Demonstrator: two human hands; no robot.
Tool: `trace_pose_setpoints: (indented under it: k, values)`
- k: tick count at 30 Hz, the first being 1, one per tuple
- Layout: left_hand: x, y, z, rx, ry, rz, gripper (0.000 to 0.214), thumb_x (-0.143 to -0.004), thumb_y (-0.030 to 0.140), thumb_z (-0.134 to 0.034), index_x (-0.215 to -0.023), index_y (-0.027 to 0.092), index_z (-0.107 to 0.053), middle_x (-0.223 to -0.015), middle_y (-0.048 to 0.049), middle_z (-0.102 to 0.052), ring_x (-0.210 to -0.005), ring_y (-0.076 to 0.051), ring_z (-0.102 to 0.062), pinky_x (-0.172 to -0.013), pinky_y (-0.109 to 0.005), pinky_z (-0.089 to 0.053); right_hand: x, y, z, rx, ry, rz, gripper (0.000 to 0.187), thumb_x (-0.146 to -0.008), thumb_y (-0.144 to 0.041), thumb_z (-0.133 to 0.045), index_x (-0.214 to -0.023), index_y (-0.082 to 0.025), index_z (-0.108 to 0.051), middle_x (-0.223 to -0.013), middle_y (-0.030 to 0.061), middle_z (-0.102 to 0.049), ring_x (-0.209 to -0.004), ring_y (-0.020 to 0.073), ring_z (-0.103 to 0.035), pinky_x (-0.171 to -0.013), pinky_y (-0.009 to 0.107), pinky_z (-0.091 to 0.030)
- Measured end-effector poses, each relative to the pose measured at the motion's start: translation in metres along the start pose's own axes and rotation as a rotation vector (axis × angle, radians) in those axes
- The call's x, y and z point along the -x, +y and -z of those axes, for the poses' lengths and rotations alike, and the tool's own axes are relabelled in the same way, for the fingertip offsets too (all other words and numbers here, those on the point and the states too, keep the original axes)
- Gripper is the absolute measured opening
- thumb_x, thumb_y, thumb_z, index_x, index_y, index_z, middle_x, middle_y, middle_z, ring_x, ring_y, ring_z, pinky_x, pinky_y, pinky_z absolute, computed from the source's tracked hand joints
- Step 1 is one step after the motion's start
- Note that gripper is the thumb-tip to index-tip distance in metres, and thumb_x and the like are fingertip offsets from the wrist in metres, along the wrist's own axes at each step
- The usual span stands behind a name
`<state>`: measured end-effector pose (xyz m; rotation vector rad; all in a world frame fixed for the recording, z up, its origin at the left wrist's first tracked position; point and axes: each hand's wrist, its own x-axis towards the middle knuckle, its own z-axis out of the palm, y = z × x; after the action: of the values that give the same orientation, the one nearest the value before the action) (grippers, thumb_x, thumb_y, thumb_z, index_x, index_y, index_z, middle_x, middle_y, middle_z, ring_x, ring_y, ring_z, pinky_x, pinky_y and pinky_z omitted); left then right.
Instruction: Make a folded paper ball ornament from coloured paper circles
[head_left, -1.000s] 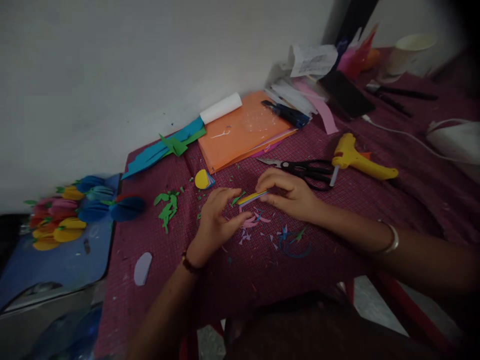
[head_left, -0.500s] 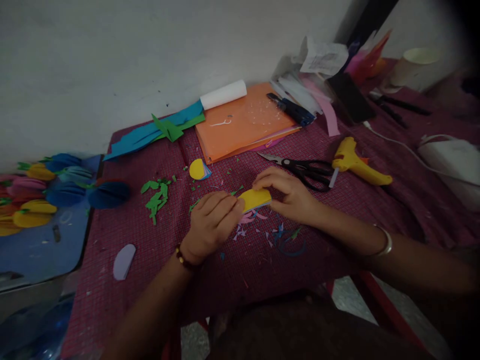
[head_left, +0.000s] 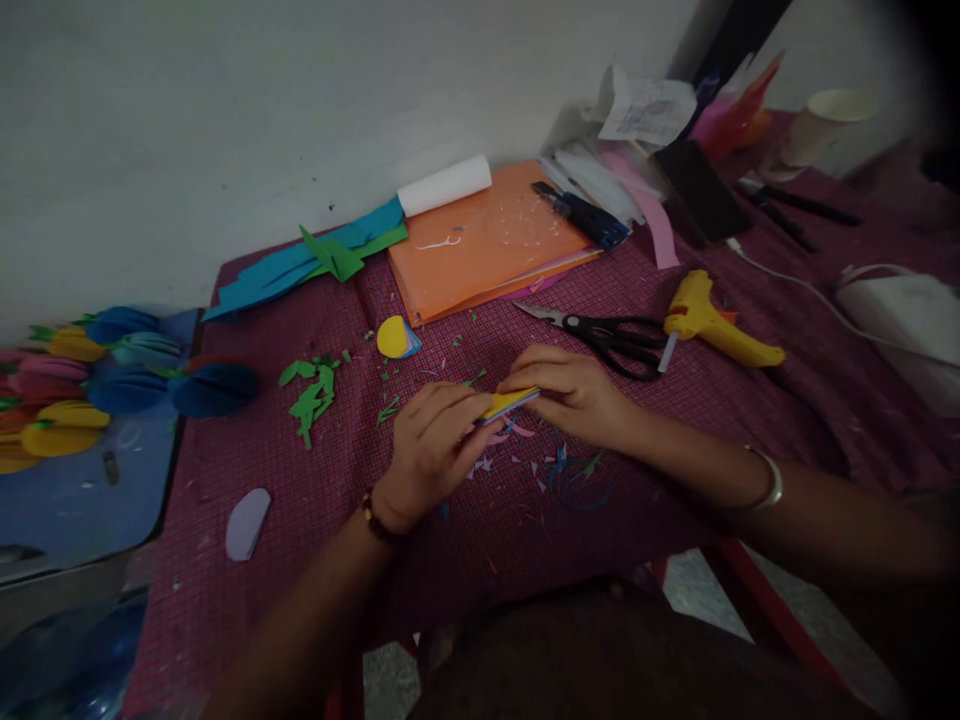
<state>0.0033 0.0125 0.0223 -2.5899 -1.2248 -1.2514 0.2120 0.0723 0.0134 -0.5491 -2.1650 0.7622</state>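
Between the two hands: a thin paper stack [head_left: 510, 403], yellow on top with other colours showing at its edge, lies almost flat just above the surface [head_left: 300, 500], near the middle of the view.
Left hand [head_left: 435, 445]: pinched onto the stack's 9 o'clock end, thumb above and fingers curled under. The grip looks meant to stop the layers from sliding.
Right hand [head_left: 574, 390]: closed over the 3 o'clock end, fingers pressing down along the top edge, probably to line the edges up.
Scissors [head_left: 611, 335]: at 2 o'clock from the stack, lying shut and untouched, handles toward the right hand and within easy reach.
Glue gun [head_left: 712, 325]: farther out at 2 o'clock, on its side with its nozzle next to the scissor handles.
Orange sheets [head_left: 487, 250]: at 12 o'clock, piled flat against the wall, clear of the working spot.
Yellow cut piece [head_left: 394, 337]: at 10 o'clock, lying apart from the stack.
Green scraps [head_left: 311, 395]: at 9 o'clock, with small trimmings scattered under the hands.
Lilac piece [head_left: 247, 522]: at 8 o'clock, lying alone.
Paper flowers [head_left: 112, 370]: far out at 9 o'clock, grouped on a blue board beside the surface.
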Motion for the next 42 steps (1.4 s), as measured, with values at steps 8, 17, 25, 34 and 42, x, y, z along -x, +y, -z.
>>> trace_pose_setpoints:
  k: [8, 17, 25, 34, 42]
  values:
    - [0.004, 0.005, -0.012, 0.23, 0.003, 0.203, 0.016, -0.082, 0.017, -0.064, -0.097, 0.019, -0.061, -0.09, -0.0043, -0.068, -0.087, -0.016, -0.064, -0.075, -0.03, -0.054, 0.002, -0.001, -0.01, -0.248, -0.023, -0.147, 0.018, -0.086, -0.015, -0.059, -0.101, -0.019, -0.067, -0.088, 0.0032, -0.063, -0.084, 0.0144, -0.061, -0.076, 0.029, -0.049]
    - [0.004, -0.008, -0.01, 0.106, -0.002, 0.175, 0.014, -0.084, 0.012, -0.059, -0.096, 0.019, -0.06, -0.094, -0.0056, -0.068, -0.089, -0.016, -0.064, -0.078, -0.032, -0.054, 0.0, -0.002, 0.003, -0.263, -0.015, -0.136, 0.042, -0.076, -0.007, -0.054, -0.115, -0.022, -0.057, -0.111, 0.0071, -0.058, -0.11, 0.021, -0.055, -0.097, 0.038, -0.045]
    - [0.003, -0.006, -0.012, 0.194, -0.022, 0.253, 0.003, -0.085, 0.018, -0.061, -0.087, 0.019, -0.061, -0.083, -0.0026, -0.067, -0.08, -0.014, -0.064, -0.073, -0.028, -0.053, -0.002, -0.002, 0.0, -0.114, 0.015, -0.076, 0.023, -0.084, -0.027, -0.064, -0.105, -0.02, -0.06, -0.1, 0.0071, -0.061, -0.1, 0.0199, -0.057, -0.089, 0.037, -0.046]
    - [0.002, -0.002, -0.013, 0.241, -0.029, 0.279, 0.004, -0.084, 0.02, -0.062, -0.088, 0.019, -0.062, -0.084, -0.0028, -0.068, -0.08, -0.015, -0.063, -0.074, -0.029, -0.052, -0.002, -0.005, 0.0, -0.075, 0.071, -0.034, 0.005, -0.087, -0.021, -0.059, -0.085, -0.017, -0.062, -0.086, 0.0051, -0.061, -0.087, 0.0154, -0.059, -0.078, 0.031, -0.047]
    - [-0.002, 0.007, -0.008, 0.485, -0.144, 0.521, 0.011, -0.084, 0.027, -0.061, -0.077, 0.019, -0.061, -0.07, 0.0004, -0.061, -0.063, -0.011, -0.055, -0.059, -0.023, -0.046, -0.001, -0.013, -0.003, -0.325, 0.028, -0.263, 0.008, -0.082, -0.021, -0.059, -0.076, -0.017, -0.056, -0.076, 0.0006, -0.056, -0.071, 0.0121, -0.054, -0.065, 0.026, -0.045]
